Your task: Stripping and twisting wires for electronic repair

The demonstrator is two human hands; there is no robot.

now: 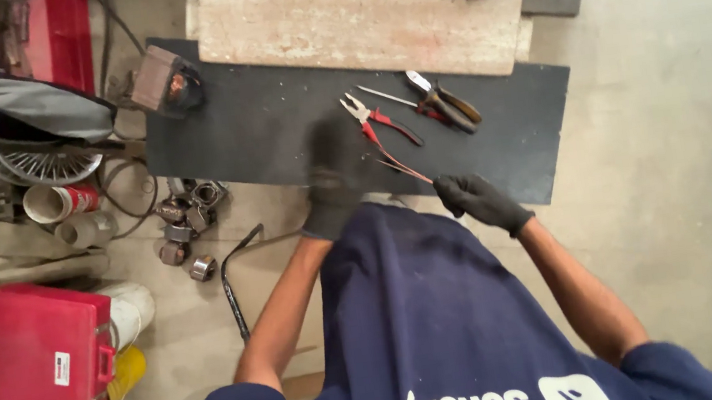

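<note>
Worker crouches over dark mat [273, 128] on workshop floor, both hands in black gloves. Right hand [480, 200] at mat's near edge, closed on end of thin red rod [397, 165]. Rod's long axis runs from that fist up-left across mat toward red-handled pliers [377, 119], tip near their handles. Left hand [334, 184] blurred on mat beside rod; grip cannot be told. Rod's far end hard to separate from pliers. Dark cutters [446, 105] just right of pliers.

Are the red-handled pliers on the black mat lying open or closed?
Open. The red-handled pliers lie flat on the black mat with handles spread apart and jaws parted, just ahead of the blurred left hand.
</note>
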